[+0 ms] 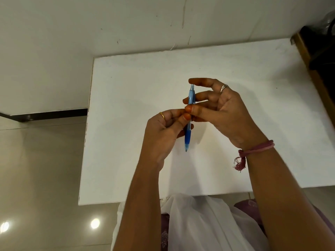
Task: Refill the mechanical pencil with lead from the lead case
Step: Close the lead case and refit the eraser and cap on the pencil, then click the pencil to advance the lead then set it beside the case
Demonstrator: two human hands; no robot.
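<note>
Mechanical pencil (189, 122) held upright above bench (126, 124) centre, tip down. Left hand (163, 131) grip pinches barrel mid-length; right hand (223, 109) grip pinches just above, index fingertip on cap. Lead case not visible. Risk: loose pinch, pencil drops; forced lead snaps.

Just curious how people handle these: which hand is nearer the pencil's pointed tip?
Left. The left hand pinches the mechanical pencil at mid-barrel, just above the grip and tip. The right hand holds higher, its forefinger over the cap end.
</note>
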